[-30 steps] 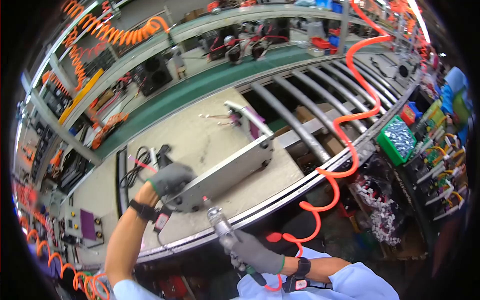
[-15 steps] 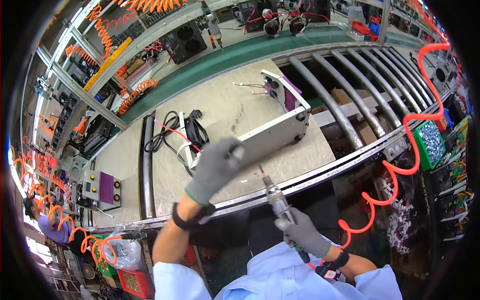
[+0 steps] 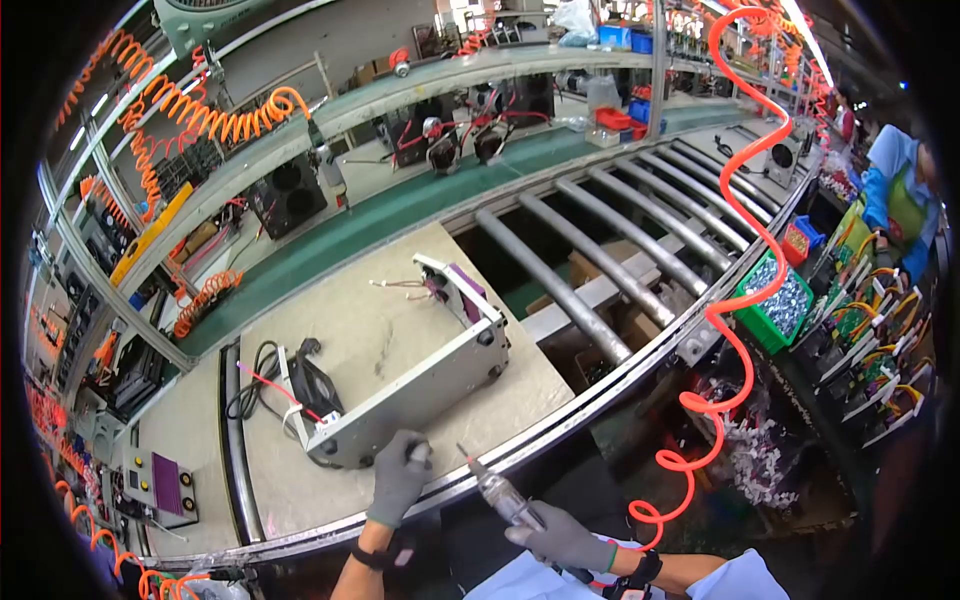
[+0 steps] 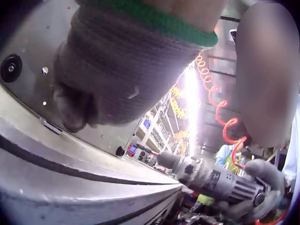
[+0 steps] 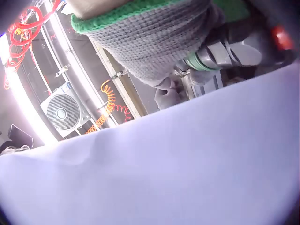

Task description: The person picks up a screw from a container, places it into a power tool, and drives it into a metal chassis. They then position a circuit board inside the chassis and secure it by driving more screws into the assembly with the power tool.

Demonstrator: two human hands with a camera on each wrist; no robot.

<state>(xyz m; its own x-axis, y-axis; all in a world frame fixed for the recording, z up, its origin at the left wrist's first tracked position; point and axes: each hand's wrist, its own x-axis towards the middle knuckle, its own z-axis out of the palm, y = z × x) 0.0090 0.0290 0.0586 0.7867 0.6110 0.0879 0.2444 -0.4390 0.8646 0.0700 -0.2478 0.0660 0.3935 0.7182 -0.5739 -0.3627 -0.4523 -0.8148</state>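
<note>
My gloved left hand (image 3: pixel 400 475) is just in front of the lower left part of a metal chassis (image 3: pixel 410 402), near the front edge of the work board. Its fingers curl in toward the palm in the left wrist view, and the palm is hidden. The chassis rests on the board with its long grey panel facing me and a purple part (image 3: pixel 466 290) at the far end. My gloved right hand (image 3: pixel 565 540) grips a pneumatic screwdriver (image 3: pixel 505 497). The driver's bit points toward the chassis, apart from it. A small metal piece (image 4: pixel 50 126) lies beside the panel.
A black power cord (image 3: pixel 318 380) and a pink wire lie at the chassis's left end. Metal rollers (image 3: pixel 560 280) run off to the right. An orange coiled hose (image 3: pixel 735 355) hangs at the right, near a green bin of screws (image 3: pixel 778 305). Another purple-sided unit (image 3: pixel 165 485) stands left.
My left hand has come off the chassis's left end and moved down in front of its panel. The screwdriver has drawn back from the panel, still in my right hand. The head view has shifted.
</note>
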